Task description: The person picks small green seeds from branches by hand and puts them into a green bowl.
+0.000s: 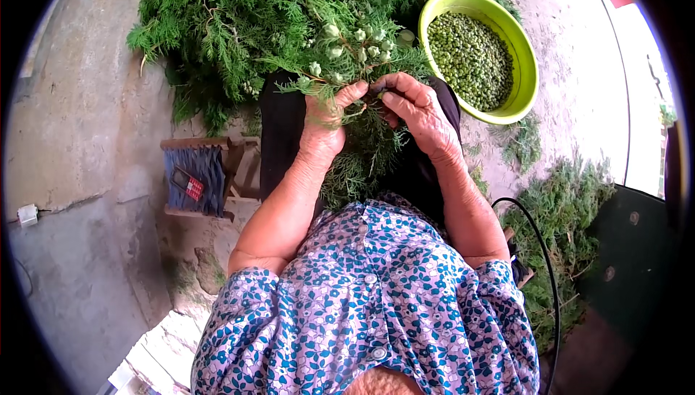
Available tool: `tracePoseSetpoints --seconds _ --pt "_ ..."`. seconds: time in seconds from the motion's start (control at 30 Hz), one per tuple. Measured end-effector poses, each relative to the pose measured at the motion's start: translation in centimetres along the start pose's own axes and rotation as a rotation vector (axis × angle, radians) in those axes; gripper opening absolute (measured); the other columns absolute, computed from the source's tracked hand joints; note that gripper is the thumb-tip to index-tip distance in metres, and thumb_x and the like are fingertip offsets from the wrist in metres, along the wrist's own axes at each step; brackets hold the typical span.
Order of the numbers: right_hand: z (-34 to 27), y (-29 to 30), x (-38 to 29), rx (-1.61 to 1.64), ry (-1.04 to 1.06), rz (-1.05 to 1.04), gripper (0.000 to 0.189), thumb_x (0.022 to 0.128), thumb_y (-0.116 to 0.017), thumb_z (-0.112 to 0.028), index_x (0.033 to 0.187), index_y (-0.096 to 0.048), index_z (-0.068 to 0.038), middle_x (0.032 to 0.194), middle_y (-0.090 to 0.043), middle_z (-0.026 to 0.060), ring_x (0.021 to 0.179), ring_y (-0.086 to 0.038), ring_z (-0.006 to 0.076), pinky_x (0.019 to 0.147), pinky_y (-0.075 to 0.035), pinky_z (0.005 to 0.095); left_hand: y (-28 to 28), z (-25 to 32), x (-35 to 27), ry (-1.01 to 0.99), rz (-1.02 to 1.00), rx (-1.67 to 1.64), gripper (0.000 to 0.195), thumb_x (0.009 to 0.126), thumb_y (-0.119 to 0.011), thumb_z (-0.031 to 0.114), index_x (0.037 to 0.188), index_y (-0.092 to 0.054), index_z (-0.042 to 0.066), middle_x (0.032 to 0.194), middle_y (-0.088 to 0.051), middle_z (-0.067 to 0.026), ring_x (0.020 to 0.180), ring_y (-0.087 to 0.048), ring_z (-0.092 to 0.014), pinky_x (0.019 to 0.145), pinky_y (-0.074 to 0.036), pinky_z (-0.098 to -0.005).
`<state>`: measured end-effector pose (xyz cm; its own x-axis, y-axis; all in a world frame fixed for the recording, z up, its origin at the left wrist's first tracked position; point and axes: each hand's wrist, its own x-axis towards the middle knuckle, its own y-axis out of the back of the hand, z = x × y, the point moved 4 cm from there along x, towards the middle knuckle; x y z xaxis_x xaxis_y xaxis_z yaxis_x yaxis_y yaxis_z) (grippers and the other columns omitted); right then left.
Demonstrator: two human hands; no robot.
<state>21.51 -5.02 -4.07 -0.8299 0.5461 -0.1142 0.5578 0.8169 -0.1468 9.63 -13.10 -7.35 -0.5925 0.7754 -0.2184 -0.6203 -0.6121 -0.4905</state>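
My left hand (pixel 330 113) grips a leafy conifer branch (pixel 374 64) over my lap, its thumb and fingers closed on the stem. Pale green cones (pixel 373 51) sit in clusters on this branch just beyond the fingertips. My right hand (pixel 410 103) is close beside the left, thumb and forefinger pinched on a small green piece, probably a cone; the fingers partly hide it. Beyond both hands lies a large heap of green conifer branches (pixel 233 31). A yellow-green plastic basin (pixel 525 69), right of the heap, holds many small green cones (pixel 469 61).
A small folding stool (pixel 195 144) with a dark blue strap seat stands at the left, a red and black object (pixel 191 184) on it. More cut greenery (pixel 564 232) lies on the floor at the right, by a black cable (pixel 548 265). A white box (pixel 27 215) is far left.
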Motion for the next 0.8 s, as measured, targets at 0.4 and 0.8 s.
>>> tracePoseSetpoints --seconds 0.4,0.8 --pt "0.8 3.1 0.1 0.557 0.079 0.235 0.013 0.086 -0.051 -0.007 0.098 -0.055 -0.003 0.081 -0.060 0.0081 0.063 -0.054 0.0140 0.056 -0.041 0.0220 0.3 0.0 0.1 -0.018 -0.011 0.007 0.038 0.064 -0.068 -0.009 0.099 -0.055 0.003 0.088 -0.061 -0.0043 0.079 -0.059 -0.015 0.070 -0.050 -0.0292" --pt "-2.7 -2.2 1.9 -0.696 0.434 0.187 0.022 0.068 -0.068 -0.005 0.089 -0.062 -0.004 0.077 -0.057 0.0110 0.070 -0.058 0.0266 0.064 -0.047 0.0323 0.9 0.3 -0.7 -0.222 -0.200 1.025 0.027 0.084 -0.055 0.016 0.106 -0.054 0.000 0.099 -0.060 -0.0091 0.092 -0.055 -0.018 0.079 -0.044 -0.0296"
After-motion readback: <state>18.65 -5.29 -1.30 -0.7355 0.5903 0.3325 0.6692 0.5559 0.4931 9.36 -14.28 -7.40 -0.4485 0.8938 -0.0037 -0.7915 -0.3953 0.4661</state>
